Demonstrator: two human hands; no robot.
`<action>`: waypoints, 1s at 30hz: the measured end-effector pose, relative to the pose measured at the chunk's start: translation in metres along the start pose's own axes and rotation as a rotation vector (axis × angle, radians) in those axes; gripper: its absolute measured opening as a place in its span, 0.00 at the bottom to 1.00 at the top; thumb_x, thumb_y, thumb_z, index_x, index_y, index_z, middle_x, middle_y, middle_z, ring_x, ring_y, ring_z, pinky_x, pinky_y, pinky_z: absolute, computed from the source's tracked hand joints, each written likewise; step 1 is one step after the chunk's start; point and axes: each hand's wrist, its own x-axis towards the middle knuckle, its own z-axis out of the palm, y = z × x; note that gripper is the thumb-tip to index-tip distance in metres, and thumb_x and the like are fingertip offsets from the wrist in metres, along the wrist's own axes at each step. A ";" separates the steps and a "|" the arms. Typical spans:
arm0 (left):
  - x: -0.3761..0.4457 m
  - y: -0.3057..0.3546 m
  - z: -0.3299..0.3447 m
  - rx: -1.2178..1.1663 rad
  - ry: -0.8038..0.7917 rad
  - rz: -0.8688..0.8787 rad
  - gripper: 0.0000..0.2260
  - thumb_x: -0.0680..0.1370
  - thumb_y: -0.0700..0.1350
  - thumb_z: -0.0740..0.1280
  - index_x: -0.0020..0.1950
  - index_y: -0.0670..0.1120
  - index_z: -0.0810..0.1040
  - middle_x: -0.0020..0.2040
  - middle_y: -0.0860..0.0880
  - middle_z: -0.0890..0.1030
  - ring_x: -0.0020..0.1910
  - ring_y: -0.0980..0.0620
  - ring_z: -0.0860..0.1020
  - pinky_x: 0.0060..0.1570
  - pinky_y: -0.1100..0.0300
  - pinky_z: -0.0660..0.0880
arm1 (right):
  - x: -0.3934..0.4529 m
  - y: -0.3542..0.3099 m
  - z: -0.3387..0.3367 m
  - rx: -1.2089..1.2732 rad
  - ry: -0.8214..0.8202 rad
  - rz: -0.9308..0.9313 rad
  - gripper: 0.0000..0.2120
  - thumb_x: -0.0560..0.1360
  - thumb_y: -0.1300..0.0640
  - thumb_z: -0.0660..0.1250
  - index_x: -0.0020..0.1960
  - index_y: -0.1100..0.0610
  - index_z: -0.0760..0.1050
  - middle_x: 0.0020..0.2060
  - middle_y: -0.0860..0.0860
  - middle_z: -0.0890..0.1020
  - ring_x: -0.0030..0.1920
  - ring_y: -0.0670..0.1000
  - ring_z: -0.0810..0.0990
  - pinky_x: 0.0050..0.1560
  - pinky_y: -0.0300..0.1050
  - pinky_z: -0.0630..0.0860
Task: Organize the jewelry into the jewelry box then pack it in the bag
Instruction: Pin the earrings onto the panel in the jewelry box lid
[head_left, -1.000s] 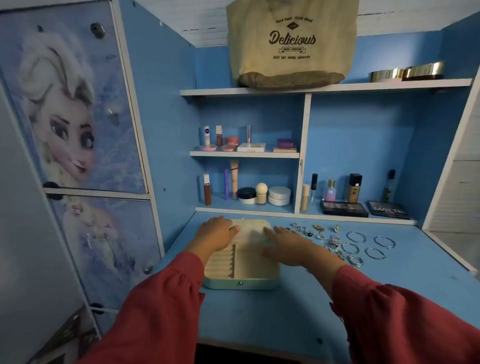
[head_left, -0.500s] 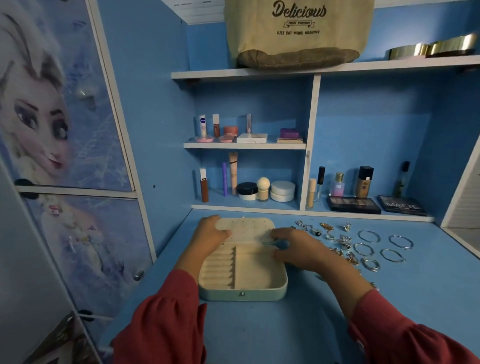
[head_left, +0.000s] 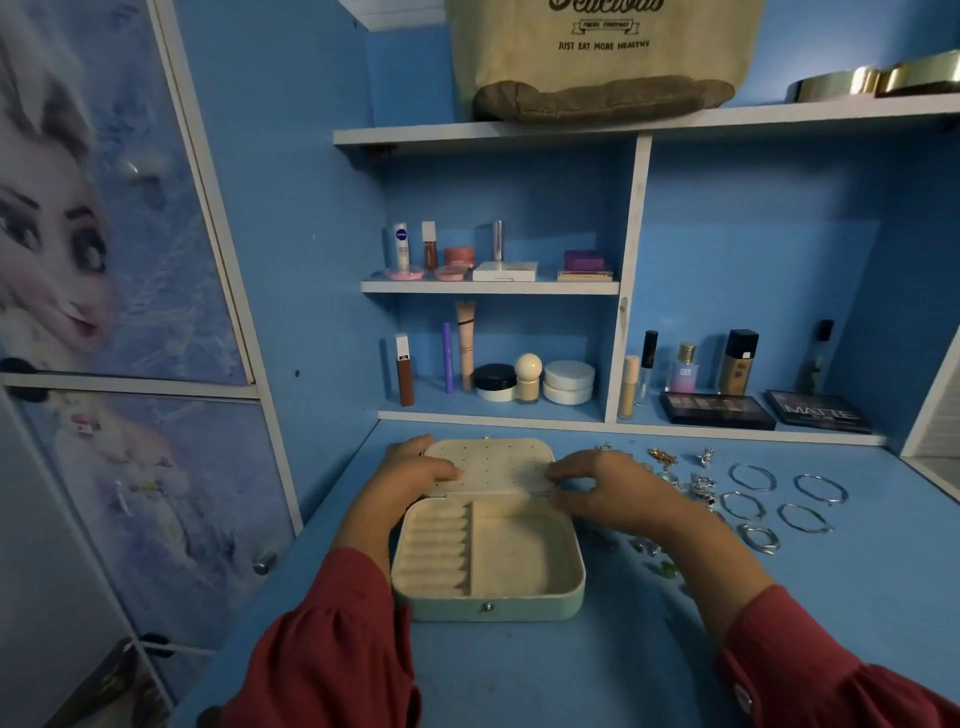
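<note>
While the jewelry box (head_left: 488, 561) sits open at the centre of the frame on the blue worktop (head_left: 519, 675), both hands rest on its laid-back lid (head_left: 493, 470). The left hand (head_left: 410, 475) has its fingers extended flat along the lid's left edge; the right hand (head_left: 608, 486) rests on the right edge with fingers lightly bent, and whether it pinches the rim cannot be told. Neither holds any jewelry. The tray is empty: ring rolls on the left, an open compartment on the right. Small pieces (head_left: 696, 483) lie right of centre, just beside the box, some under the right forearm; the bangles (head_left: 784, 501) lie further right. The bag (head_left: 602, 57) stands on the top shelf (head_left: 519, 132), at the upper centre of the frame. Probable faults from here: the right sleeve (head_left: 831, 670) or forearm, drawn back across the worktop, could sweep small pieces off the near edge or scatter them. Releasing the lid may let it swing shut on the tray if the hinge does not hold. Small pieces may snag one another when picked up. Reaching for the bag could disturb the gold tins (head_left: 878, 80) at the upper right.
</note>
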 end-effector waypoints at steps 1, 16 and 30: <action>0.002 0.000 0.001 0.005 0.014 -0.009 0.43 0.51 0.49 0.76 0.67 0.48 0.75 0.64 0.44 0.76 0.56 0.46 0.79 0.55 0.53 0.78 | 0.001 0.002 -0.003 0.020 0.004 -0.008 0.16 0.76 0.51 0.66 0.63 0.51 0.77 0.63 0.46 0.78 0.62 0.46 0.74 0.65 0.40 0.67; 0.008 -0.005 0.009 0.184 0.217 0.190 0.14 0.78 0.47 0.67 0.62 0.46 0.78 0.61 0.46 0.77 0.58 0.47 0.76 0.61 0.54 0.71 | -0.011 0.023 -0.011 -0.087 0.041 -0.037 0.06 0.73 0.52 0.71 0.49 0.47 0.84 0.40 0.39 0.77 0.41 0.40 0.74 0.45 0.33 0.71; 0.003 0.001 0.010 -0.166 0.264 0.224 0.10 0.76 0.37 0.69 0.55 0.47 0.79 0.57 0.44 0.79 0.51 0.49 0.77 0.51 0.59 0.73 | -0.001 0.019 0.008 -0.298 0.121 -0.044 0.09 0.75 0.54 0.67 0.53 0.47 0.82 0.52 0.46 0.81 0.54 0.49 0.76 0.58 0.46 0.72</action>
